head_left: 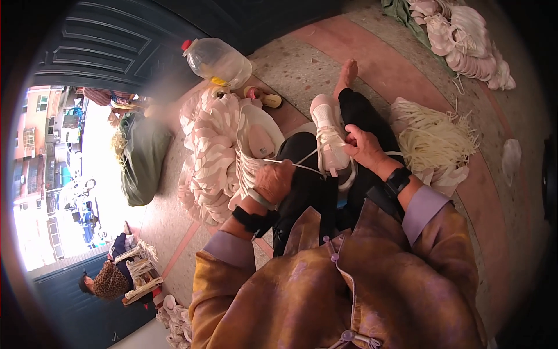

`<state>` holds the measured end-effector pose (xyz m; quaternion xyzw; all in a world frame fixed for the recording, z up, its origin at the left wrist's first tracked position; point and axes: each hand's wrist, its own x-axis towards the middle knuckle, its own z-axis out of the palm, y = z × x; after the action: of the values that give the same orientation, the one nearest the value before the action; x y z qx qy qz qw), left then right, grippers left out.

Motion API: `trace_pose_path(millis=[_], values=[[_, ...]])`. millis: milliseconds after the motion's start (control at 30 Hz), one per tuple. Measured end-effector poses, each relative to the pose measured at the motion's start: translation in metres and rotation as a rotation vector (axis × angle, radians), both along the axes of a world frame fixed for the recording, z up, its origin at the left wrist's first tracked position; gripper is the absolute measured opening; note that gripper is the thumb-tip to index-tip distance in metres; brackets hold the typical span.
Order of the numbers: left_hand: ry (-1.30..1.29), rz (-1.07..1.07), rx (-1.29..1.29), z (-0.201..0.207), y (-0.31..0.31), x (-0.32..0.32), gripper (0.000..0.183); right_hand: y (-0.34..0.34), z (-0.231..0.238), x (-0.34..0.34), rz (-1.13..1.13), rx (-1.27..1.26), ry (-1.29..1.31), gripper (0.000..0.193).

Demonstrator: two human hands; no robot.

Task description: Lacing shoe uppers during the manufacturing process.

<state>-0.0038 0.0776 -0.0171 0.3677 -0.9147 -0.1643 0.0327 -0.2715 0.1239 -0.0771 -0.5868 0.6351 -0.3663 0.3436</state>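
A pale pink and white sneaker point(335, 152) rests between my knees, its toe pointing away from me. White lace crosses its upper. My left hand point(275, 182) is closed on a white shoelace point(307, 158), which stretches from the fist to the shoe. At the shoe's right side, my right hand point(367, 148) is closed with its fingertips against the eyelet edge; what lies between those fingers is partly hidden. Left of my left knee lies a large heap of pale pink shoe uppers point(206, 151), with several white laces hanging beside my left hand.
A bundle of cream laces point(433, 136) lies right of my right leg. Beyond are a clear plastic jug point(218, 63), a slipper point(271, 100) and another shoe-part pile point(465, 41). A green sack point(142, 160) stands near the doorway; another person point(113, 278) sits at lower left.
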Motion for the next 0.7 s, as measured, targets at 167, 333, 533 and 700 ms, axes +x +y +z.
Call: trace_pose_path(millis=[167,333,533,700], values=[[-0.163,0.079,-0.17,0.014,-0.014,0.009,0.007,0.011,0.04,-0.012,0.148,-0.009,0.279,0.021],[-0.211,0.144,-0.229,0.005,-0.022,0.033,0.011,0.018,0.057,-0.039,0.245,-0.34,0.626,0.007],[-0.265,0.368,-0.108,-0.006,-0.019,0.087,0.009,0.046,0.045,-0.098,0.027,-0.294,0.658,0.004],[-0.27,0.494,-0.088,-0.031,-0.012,0.177,0.011,0.088,0.023,-0.169,-0.081,-0.175,0.775,0.004]])
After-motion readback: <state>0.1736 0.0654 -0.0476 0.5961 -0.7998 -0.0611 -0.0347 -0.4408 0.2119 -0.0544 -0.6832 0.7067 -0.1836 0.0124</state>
